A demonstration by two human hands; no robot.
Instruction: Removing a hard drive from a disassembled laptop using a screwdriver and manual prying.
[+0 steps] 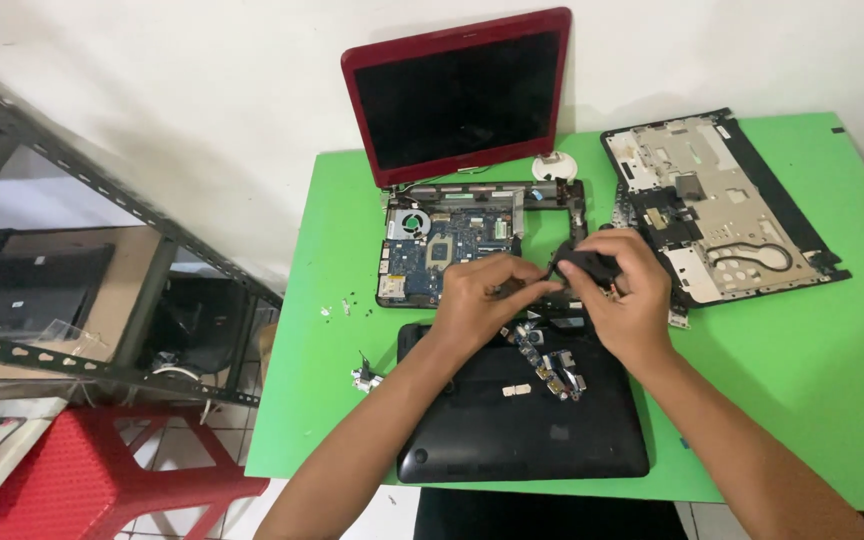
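- Green tabletop [802, 370]: served as the work surface, pushed against a white wall, its bright colour setting off the small dark parts laid on it.
- Red-framed laptop screen [459, 95]: stood upright at the back, still hinged to its base and leaning out of the way toward the wall.
- Opened laptop base [452, 245]: lay flat in front of the screen with its blue circuit board and round fan bared, close enough to be reached with both hands.
- Small black part [586, 264]: was held just above the right end of that base, lifted clear so it could be turned between the fingers.
- Right hand [627, 300]: was closed on the small black part, thumb and fingers pinching it from the near side.
- Left hand [482, 300]: was curled with its fingertips meeting the same part from the left, steadying it; whether it also pinched a tool, I could not tell.
- Black bottom cover [522, 410]: lay nearest the person, used as a tray for 1 narrow blue board strip [550, 368].
- Grey inner panel [717, 205]: was set aside at the right, inner face up, well apart from the hands.
- Loose screws [337, 308]: were gathered left of the base, apart from the work.
- Red plastic stool [112, 475]: stood on the floor at the left, beside a metal shelf [102, 290].
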